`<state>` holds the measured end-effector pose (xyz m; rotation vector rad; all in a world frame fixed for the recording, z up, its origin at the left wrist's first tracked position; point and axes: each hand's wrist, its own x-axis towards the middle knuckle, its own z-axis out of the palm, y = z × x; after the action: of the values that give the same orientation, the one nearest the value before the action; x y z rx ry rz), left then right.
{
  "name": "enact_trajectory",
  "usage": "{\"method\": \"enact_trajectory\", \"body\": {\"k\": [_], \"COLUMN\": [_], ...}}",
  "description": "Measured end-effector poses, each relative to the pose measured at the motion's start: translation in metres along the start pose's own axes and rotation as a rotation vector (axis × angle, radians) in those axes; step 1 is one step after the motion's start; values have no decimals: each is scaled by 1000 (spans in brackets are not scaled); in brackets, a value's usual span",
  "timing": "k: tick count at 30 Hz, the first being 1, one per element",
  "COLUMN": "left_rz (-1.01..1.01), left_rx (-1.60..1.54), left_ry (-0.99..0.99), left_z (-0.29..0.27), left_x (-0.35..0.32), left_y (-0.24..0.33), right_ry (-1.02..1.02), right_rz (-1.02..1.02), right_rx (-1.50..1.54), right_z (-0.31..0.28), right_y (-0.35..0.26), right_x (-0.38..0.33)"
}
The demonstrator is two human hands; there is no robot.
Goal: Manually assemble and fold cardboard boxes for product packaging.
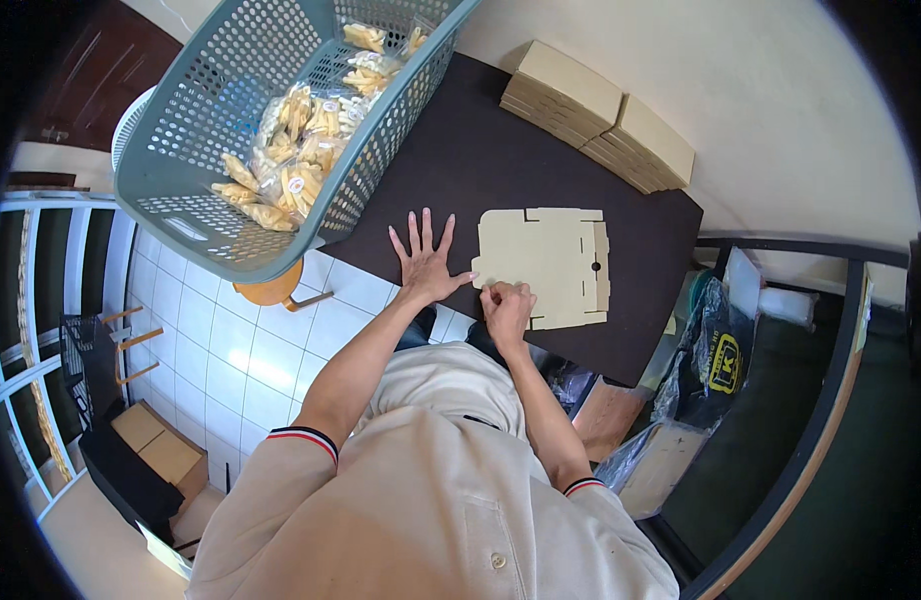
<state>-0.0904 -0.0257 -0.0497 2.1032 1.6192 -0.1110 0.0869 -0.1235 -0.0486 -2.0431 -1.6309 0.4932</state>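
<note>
Dark table [501, 150] carries the flat die-cut cardboard blank [546, 262], lying near my edge. Judged light, thin, stiff across panels, weak at scored folds; best taken at a flap edge. Left hand [423, 262] flat, fingers apart, empty. Right hand [508, 308] pinches the blank's near-left corner flap.

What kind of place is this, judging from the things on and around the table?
Probably a small home or shop packing corner for snacks. A grey perforated plastic basket holds clear bags of pale snacks, stacks of flat tan cardboard blanks lie on the dark brown table, and the floor is white tile.
</note>
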Motion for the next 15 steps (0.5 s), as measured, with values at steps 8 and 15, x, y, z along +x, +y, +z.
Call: {"method": "enact_trajectory", "body": {"k": [8,15], "left_rz": [-40,-51], "left_rx": [-14,8], "left_ry": [-81,-90], "left_z": [-15,-17], "left_x": [-1,1], "left_y": [3,3], "right_ry": [-3,-12], "right_rz": [36,64], "right_rx": [-37,-22], "right_z": [12,19], "right_y": [-3,-11], "right_x": [19,61]}}
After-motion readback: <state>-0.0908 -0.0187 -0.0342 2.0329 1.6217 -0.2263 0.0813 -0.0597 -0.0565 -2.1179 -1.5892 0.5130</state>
